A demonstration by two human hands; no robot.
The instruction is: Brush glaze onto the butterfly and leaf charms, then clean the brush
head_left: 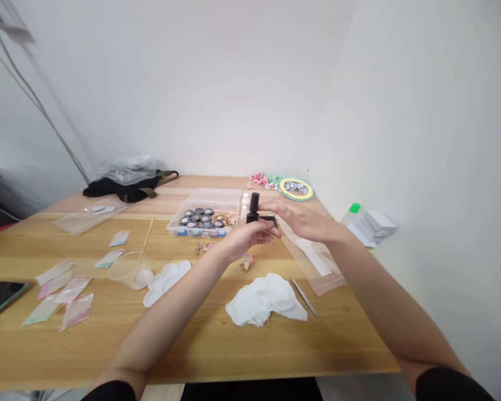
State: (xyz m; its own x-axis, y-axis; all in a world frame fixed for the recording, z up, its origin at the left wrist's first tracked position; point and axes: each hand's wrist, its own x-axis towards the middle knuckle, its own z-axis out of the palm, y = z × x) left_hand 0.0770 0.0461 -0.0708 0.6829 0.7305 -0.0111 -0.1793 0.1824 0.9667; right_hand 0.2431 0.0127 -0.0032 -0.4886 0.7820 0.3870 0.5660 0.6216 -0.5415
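A small black bottle [253, 210] with a tall cap, like a nail polish bottle, stands upright at the middle of the table. My left hand [250, 240] is curled at its base and seems to grip it, though the fingers partly hide the contact. Just right of the bottle, a flat black object [269, 219] shows between my hands; its kind is unclear. Over it reaches my right hand [303, 220], fingers stretched out towards the bottle and holding nothing I can see. Below my hands lie a small coloured piece [247, 261] and a crumpled white tissue [264, 301].
Behind my left hand is a clear plastic box [204, 214] of round dark pieces. Leftward are a white palette [165, 283], a clear cup [129, 269] with a stick, several small bags [73, 291] and a phone [2, 298]. Tweezers [304, 296] and a tape roll [296, 189] lie right.
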